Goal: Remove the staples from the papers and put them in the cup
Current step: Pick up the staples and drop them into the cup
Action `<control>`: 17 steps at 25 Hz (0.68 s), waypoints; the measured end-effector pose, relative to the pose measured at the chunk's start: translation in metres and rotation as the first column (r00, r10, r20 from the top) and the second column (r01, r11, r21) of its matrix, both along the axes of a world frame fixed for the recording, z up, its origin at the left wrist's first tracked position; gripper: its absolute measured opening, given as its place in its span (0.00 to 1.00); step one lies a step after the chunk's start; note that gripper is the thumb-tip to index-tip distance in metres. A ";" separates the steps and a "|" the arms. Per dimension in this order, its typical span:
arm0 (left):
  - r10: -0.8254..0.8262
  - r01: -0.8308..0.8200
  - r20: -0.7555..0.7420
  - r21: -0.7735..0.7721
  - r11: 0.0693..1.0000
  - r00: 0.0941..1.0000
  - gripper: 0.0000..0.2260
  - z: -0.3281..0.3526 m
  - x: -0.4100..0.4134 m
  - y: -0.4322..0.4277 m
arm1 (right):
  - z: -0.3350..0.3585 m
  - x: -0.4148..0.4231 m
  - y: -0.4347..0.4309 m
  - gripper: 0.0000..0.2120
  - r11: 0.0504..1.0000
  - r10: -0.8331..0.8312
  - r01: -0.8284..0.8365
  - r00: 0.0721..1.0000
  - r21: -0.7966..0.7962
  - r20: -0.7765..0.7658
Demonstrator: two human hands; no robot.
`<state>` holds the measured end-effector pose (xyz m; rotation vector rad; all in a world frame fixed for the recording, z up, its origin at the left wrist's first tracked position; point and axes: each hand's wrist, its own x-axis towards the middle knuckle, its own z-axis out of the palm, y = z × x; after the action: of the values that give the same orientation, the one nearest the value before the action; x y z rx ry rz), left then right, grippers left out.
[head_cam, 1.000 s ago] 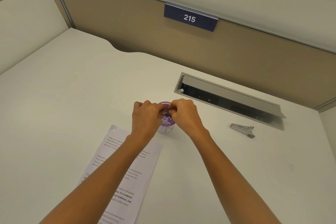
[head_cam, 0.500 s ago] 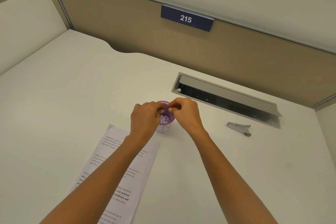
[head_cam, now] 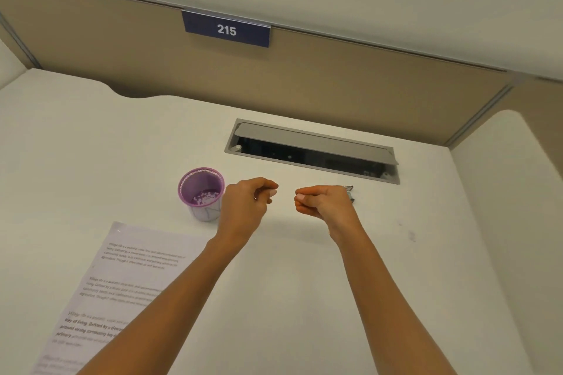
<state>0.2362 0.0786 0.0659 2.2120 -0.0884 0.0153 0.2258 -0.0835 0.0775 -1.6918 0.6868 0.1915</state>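
A purple mesh cup (head_cam: 204, 214) stands on the white desk with several small staples at its bottom. My left hand (head_cam: 248, 202) hovers just right of the cup, fingers curled and thumb against fingertips, with nothing visible in it. My right hand (head_cam: 324, 202) is a short gap further right, curled into a loose fist. Printed papers (head_cam: 131, 277) lie at the lower left, partly under my left forearm. A metal staple remover (head_cam: 350, 189) pokes out behind my right hand, mostly hidden.
A grey cable hatch (head_cam: 310, 143) is sunk into the desk behind the hands, its lid raised. A tan partition with a blue "215" sign (head_cam: 226, 29) closes the back. Side panels wall in the desk on both sides.
Both hands left the cup's mouth, moved right and separated. The cup is now uncovered. The view has shifted, so the cup appears further left.
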 end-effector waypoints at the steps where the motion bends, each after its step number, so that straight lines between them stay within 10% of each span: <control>1: -0.041 0.042 -0.017 0.010 0.999 0.999 0.09 -0.005 -0.005 -0.017 | -0.009 -0.007 -0.019 0.09 0.997 -0.029 0.029 1.000 -0.075 -0.005; 17: -0.356 0.374 -0.124 0.175 0.911 0.926 0.09 -0.074 -0.037 -0.233 | -0.051 -0.059 -0.269 0.13 0.963 -0.240 0.223 0.965 -0.152 -0.105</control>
<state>0.1995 -0.1546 -0.0079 2.3548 -0.4718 -0.3137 0.1663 -0.3525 0.0264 -1.7257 1.0043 0.0829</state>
